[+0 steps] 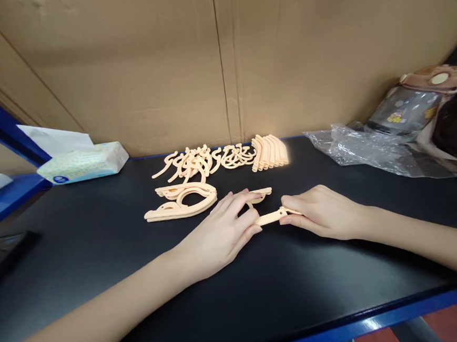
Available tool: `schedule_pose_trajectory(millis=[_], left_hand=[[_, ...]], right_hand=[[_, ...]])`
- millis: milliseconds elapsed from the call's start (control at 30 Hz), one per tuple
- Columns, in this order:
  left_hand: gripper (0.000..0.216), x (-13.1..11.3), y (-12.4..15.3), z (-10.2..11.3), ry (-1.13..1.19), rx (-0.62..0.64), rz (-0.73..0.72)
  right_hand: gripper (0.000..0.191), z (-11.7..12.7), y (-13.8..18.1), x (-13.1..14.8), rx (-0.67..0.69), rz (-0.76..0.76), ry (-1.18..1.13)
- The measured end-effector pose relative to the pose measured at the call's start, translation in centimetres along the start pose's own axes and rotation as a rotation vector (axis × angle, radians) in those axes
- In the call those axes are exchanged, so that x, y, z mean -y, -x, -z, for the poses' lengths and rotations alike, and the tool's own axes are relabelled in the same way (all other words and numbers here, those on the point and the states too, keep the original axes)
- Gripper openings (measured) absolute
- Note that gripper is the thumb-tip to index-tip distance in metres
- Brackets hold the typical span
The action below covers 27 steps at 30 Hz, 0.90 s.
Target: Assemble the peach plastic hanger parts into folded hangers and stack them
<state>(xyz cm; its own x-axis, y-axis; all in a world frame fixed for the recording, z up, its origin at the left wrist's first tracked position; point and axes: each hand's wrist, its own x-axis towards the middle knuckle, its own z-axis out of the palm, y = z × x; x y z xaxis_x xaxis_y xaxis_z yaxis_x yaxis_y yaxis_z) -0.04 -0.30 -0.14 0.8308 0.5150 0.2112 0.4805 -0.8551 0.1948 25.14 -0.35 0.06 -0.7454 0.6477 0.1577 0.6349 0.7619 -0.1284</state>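
While the left hand [221, 229] grasps a beige hanger [269, 218] just right of mid-frame, the right hand [322, 213] pinches its right end, the visible lower bar lying nearly sideways.

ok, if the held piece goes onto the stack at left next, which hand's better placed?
Left, I'd say: the left hand is beside the stack and grips the held piece; the right hand is farther off, pinching at its right end.
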Motion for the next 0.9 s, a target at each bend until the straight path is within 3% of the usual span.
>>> schedule_pose_trajectory(millis=[433,900], left_hand=[[0.023,0.03,-0.06,0.04,-0.008,-0.026,-0.021],[0.022,-0.04,-0.08,0.09,0.003,-0.026,-0.009]], right_hand=[[0.045,0.12,-0.09,0.07,0.004,0.017,0.115],[0.048,0.11,0.04,0.22,-0.096,0.077,0.306]])
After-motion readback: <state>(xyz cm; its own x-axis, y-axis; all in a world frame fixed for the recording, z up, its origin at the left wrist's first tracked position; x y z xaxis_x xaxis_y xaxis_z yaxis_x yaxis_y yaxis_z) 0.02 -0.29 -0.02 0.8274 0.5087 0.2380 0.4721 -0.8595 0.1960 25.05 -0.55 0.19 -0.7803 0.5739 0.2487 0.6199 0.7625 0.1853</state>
